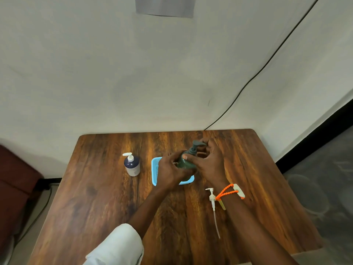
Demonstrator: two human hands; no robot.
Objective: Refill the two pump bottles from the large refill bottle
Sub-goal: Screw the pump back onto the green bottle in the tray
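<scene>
A dark green pump bottle [186, 163] stands tilted over a light blue tray [155, 169] at the middle of the wooden table [107, 203]. My left hand [169, 169] wraps around the bottle's body. My right hand [211, 161] is at its neck, fingers around the green pump head [196, 145]. A navy and white pump bottle [132, 164] with a white pump stands upright to the left, apart from both hands. A loose white pump with a long dip tube [213, 205] lies on the table beside my right wrist. No large refill bottle is in view.
The table's far edge meets a pale wall, where a black cable [254, 77] runs down to the table's back edge. An orange cord with a white tag [231, 192] is around my right wrist. A dark red seat [15, 180] is at the left.
</scene>
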